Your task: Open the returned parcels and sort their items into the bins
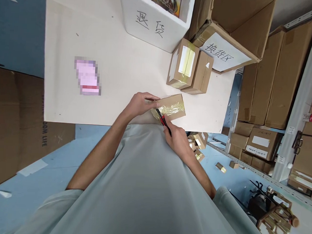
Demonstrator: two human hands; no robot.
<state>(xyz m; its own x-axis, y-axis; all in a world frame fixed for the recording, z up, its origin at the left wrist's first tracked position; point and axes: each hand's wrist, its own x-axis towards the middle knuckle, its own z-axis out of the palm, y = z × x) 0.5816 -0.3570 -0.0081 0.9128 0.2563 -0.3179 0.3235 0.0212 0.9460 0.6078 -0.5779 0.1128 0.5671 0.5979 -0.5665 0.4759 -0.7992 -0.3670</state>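
A small cardboard box point(175, 107) with shiny yellowish tape lies at the near edge of the white table point(116, 76). At the box's left end, my left hand point(141, 104) holds it between thumb and fingers. My right hand point(177, 135) is closed round a black and red cutter point(163, 120), whose tip touches the taped left part of the box. Two closed cardboard boxes stand side by side just beyond: a taped, labelled one point(183, 64) and a plainer one point(200, 74).
A white foam box point(152, 24) with handwriting stands at the back, beside a large open carton point(223, 47) with a paper sign. A pixelated pink item point(87, 76) lies on the left. Shelves with cartons point(268, 77) are at right.
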